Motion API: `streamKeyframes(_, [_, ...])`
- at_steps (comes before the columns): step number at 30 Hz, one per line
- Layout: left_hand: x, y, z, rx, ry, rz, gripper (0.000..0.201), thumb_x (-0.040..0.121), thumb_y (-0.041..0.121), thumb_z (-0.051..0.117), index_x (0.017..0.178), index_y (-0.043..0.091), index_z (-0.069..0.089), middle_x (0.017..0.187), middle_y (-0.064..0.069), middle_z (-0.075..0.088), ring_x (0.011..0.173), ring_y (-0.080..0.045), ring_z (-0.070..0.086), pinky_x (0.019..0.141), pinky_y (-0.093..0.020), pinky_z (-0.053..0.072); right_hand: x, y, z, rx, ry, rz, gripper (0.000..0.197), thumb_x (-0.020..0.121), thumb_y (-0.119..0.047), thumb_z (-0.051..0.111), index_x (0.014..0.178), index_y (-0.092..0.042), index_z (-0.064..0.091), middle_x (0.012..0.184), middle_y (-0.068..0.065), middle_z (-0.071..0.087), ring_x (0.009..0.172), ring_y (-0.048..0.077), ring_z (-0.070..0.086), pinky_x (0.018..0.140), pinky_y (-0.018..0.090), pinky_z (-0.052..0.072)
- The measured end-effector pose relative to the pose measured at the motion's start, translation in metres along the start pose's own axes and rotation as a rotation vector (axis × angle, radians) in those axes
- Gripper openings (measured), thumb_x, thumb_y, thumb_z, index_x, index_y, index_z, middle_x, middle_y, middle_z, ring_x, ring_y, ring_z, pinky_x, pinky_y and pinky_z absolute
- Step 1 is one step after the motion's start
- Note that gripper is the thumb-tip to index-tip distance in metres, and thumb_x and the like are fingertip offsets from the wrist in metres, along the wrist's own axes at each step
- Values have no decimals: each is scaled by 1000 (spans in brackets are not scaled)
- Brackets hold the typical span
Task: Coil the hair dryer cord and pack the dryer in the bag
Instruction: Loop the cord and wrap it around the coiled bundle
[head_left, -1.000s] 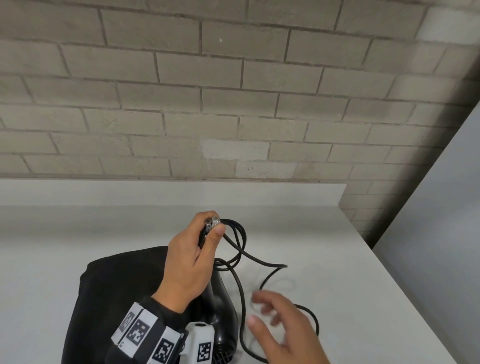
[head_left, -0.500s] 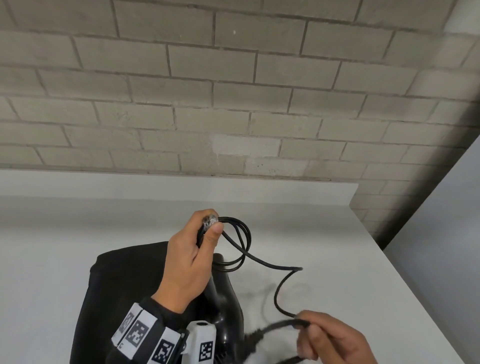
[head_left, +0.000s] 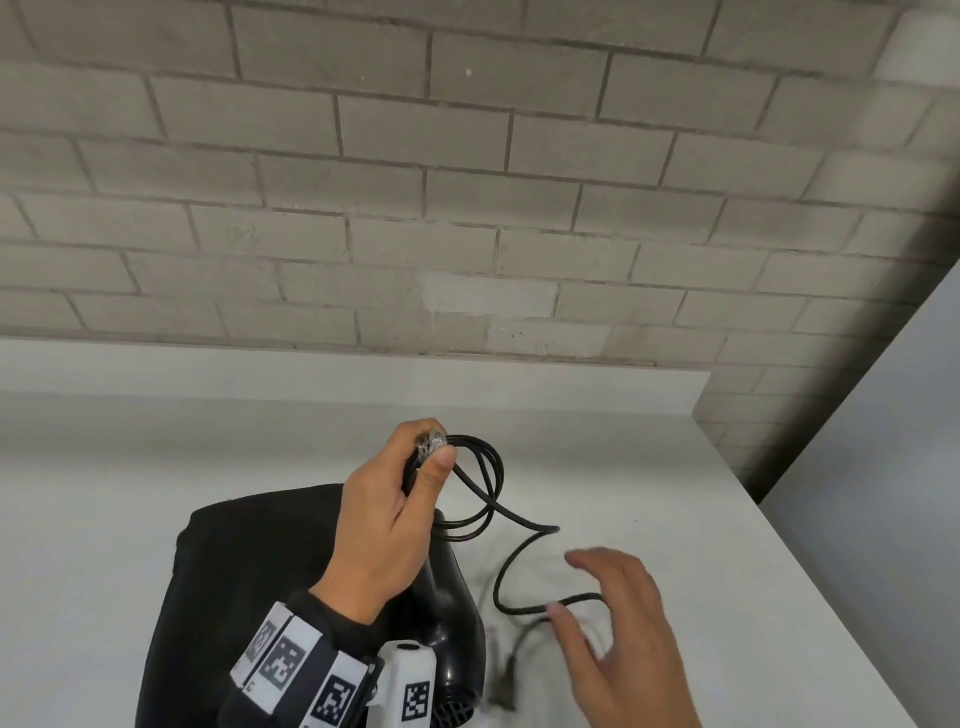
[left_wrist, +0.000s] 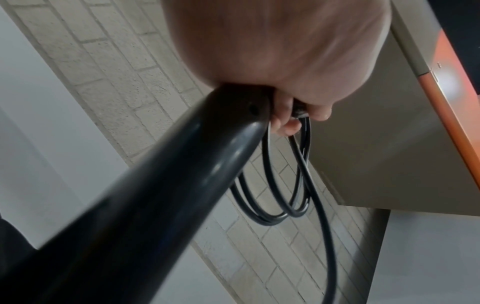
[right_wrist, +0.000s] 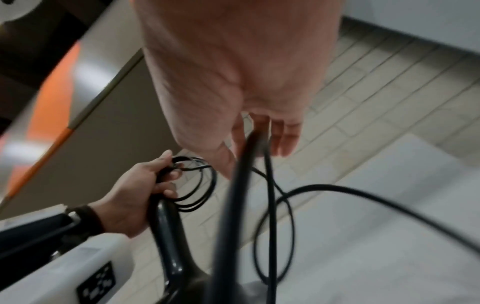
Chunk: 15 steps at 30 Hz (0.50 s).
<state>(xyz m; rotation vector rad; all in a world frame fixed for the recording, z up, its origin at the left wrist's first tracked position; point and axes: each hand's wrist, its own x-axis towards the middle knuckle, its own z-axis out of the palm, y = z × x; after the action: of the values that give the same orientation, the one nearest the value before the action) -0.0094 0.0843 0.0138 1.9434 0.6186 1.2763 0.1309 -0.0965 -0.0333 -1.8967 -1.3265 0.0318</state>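
Observation:
My left hand (head_left: 410, 493) grips the top of the black hair dryer (head_left: 449, 608) handle and pinches several loops of its black cord (head_left: 491, 488) against it. The left wrist view shows the handle (left_wrist: 161, 185) and the loops (left_wrist: 275, 205) hanging under that hand (left_wrist: 298, 115). The dryer stands against the black bag (head_left: 249, 587) on the white table (head_left: 675, 545). My right hand (head_left: 615, 610) hovers to the dryer's right with fingers spread. The loose cord (right_wrist: 270, 185) runs between its straight fingers (right_wrist: 283, 135). The plug end (head_left: 506, 693) is blurred near the front edge.
A grey brick wall (head_left: 467, 208) backs the table. The table's right edge (head_left: 810, 587) drops off beside a grey panel (head_left: 893, 467). The bag lies left of the dryer, partly hidden by my left arm.
My right hand has let go its pinch on the cord, risen from the front edge toward the loops and spread its fingers. The left hand has held still.

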Motion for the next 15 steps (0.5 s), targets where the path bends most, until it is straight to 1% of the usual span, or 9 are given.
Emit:
streamKeyframes(1, [0, 1, 0, 12, -2, 5, 31, 95, 52, 44, 102, 26, 59, 67, 4, 53, 56, -14, 49, 54, -36, 44, 6, -10, 4, 14, 1, -22, 41, 85, -42, 56, 125, -37, 47, 127, -15, 49, 121, 2, 44, 99, 11, 35])
streamKeyframes(3, [0, 2, 0, 32, -6, 18, 31, 95, 52, 44, 104, 26, 59, 69, 2, 54, 59, -17, 52, 57, -37, 47, 17, -28, 10, 13, -93, -33, 53, 88, -53, 50, 137, -45, 29, 143, -21, 34, 137, -1, 27, 110, 16, 26])
streamKeyframes(5, [0, 3, 0, 42, -7, 28, 31, 96, 52, 44, 104, 26, 59, 71, 3, 55, 60, -17, 53, 57, -33, 46, 23, -37, 15, 53, -241, -7, 58, 91, -55, 46, 139, -49, 14, 145, -26, 27, 140, -5, 20, 113, 21, 28])
streamKeyframes(7, [0, 2, -1, 55, -6, 31, 29, 96, 51, 44, 104, 27, 59, 71, 5, 55, 59, -16, 53, 55, -30, 45, 29, -44, 17, 65, -286, -18, 47, 94, -48, 48, 128, -56, 15, 126, -27, 40, 122, -12, 36, 97, 7, 36])
streamKeyframes(8, [-1, 2, -1, 62, -5, 33, 28, 96, 50, 44, 103, 27, 58, 71, 6, 55, 59, -16, 52, 55, -30, 45, 31, -47, 16, 58, -257, -50, 41, 95, -45, 48, 121, -59, 19, 112, -29, 42, 111, -10, 42, 86, 4, 38])
streamKeyframes(9, [0, 3, -1, 67, -2, 34, 27, 96, 50, 44, 103, 28, 58, 70, 7, 54, 58, -15, 52, 55, -30, 45, 33, -50, 14, 42, -209, -105, 33, 96, -44, 48, 117, -58, 26, 101, -28, 42, 102, -6, 45, 79, 6, 40])
streamKeyframes(11, [0, 3, -1, 68, -4, 40, 25, 96, 49, 44, 102, 29, 58, 68, 7, 53, 57, -16, 51, 54, -33, 45, 37, -54, 8, 0, -92, -226, 18, 97, -42, 46, 115, -45, 43, 89, -27, 42, 84, -5, 49, 71, 9, 42])
streamKeyframes(13, [-1, 5, 1, 63, -24, 51, 25, 97, 50, 44, 103, 29, 57, 66, 6, 53, 57, -18, 52, 54, -39, 47, 45, -59, -3, -20, 24, -332, 16, 98, -38, 46, 110, -32, 54, 85, -20, 47, 73, -1, 51, 64, 14, 45])
streamKeyframes(15, [-2, 8, 4, 53, -49, 70, 25, 97, 49, 44, 103, 29, 57, 67, 5, 54, 58, -20, 53, 55, -41, 47, 56, -68, -17, 9, 75, -401, 15, 98, -34, 50, 107, -27, 59, 81, -10, 49, 66, 6, 52, 59, 22, 45])
